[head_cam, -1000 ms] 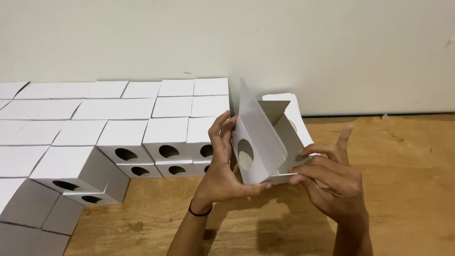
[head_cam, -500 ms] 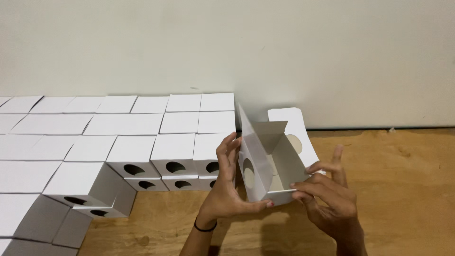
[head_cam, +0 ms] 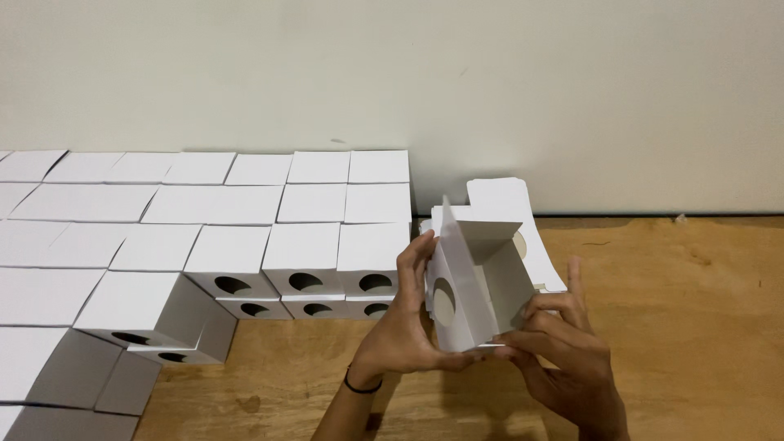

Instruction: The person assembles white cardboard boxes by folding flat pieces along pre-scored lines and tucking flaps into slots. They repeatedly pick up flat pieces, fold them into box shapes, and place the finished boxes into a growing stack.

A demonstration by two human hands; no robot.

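A white cardboard box [head_cam: 482, 273] with round cut-out holes in its sides is held above the wooden floor, its top flaps standing open. My left hand [head_cam: 408, 327] grips its left wall, fingers beside the round hole and thumb under the bottom edge. My right hand [head_cam: 567, 355] presses on the box's lower right corner with fingers curled against it. A dark band circles my left wrist.
Stacks of identical closed white boxes [head_cam: 306, 257] with round holes fill the left side, against a pale wall [head_cam: 490, 82]. Wooden floor [head_cam: 694, 327] stretches to the right. More boxes lie tilted at the lower left [head_cam: 147, 318].
The view has shifted, so the box and both hands sit a little lower and further right. My hands have kept their hold, and the right fingers moved along the lower corner.
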